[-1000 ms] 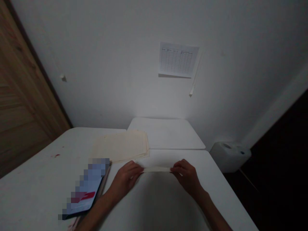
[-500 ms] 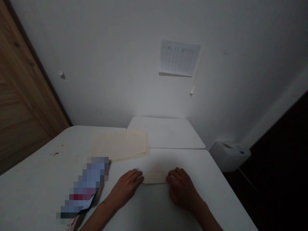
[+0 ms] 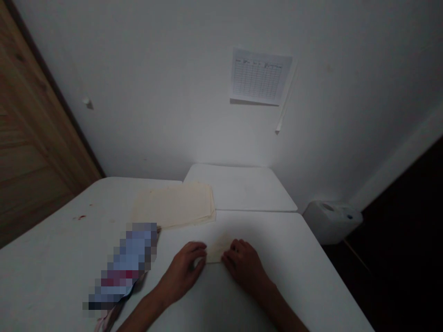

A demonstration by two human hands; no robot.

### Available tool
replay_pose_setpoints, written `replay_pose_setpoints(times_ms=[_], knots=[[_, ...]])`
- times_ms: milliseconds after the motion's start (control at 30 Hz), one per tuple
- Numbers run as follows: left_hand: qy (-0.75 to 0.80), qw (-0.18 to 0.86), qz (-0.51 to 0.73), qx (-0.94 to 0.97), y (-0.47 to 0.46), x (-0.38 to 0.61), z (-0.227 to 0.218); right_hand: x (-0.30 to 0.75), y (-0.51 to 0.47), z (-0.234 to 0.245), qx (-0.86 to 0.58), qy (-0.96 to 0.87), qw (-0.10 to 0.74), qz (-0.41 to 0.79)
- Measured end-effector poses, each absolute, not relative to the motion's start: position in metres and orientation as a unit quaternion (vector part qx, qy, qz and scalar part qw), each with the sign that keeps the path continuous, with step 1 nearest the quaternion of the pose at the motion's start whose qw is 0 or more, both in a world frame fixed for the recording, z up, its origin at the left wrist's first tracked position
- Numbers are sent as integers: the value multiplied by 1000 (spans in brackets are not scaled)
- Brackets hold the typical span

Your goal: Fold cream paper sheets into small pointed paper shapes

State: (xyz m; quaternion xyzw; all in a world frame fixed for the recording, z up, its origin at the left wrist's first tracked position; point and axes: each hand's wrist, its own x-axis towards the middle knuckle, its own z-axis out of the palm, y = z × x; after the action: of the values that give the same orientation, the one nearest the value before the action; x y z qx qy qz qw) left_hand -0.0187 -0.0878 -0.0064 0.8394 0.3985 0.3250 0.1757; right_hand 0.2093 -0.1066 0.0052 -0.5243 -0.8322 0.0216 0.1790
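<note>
A white table (image 3: pixel 69 258) is carrying a stack of cream sheets (image 3: pixel 175 207) near its far edge. Nearer, the left hand (image 3: pixel 185 269) and right hand (image 3: pixel 244 265) are pressing flat, fingers spread, on a small, seemingly folded cream paper (image 3: pixel 217 251) lying between them.

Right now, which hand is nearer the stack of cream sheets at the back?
Left. The left hand lies just below the stack of cream sheets; the right hand presses the folded sheet, farther right.
</note>
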Motion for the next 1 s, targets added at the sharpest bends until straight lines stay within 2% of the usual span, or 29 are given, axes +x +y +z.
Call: replay_pose_setpoints(times_ms=[167, 400, 633, 833, 1000], knots=[[437, 199, 346, 806, -80, -15, -15, 194, -95, 3, -558, -811, 172, 45], [494, 207, 327, 779, -80, -14, -17, 193, -93, 11, -486, -861, 141, 51], [472, 155, 281, 821, -88, -8, -3, 190, -95, 12, -493, -860, 126, 35], [436, 57, 232, 868, -91, -6, -12, 187, -95, 10, -503, -855, 123, 37], [410, 30, 159, 898, -93, -9, -15, 187, -97, 11, -499, -857, 124, 41]])
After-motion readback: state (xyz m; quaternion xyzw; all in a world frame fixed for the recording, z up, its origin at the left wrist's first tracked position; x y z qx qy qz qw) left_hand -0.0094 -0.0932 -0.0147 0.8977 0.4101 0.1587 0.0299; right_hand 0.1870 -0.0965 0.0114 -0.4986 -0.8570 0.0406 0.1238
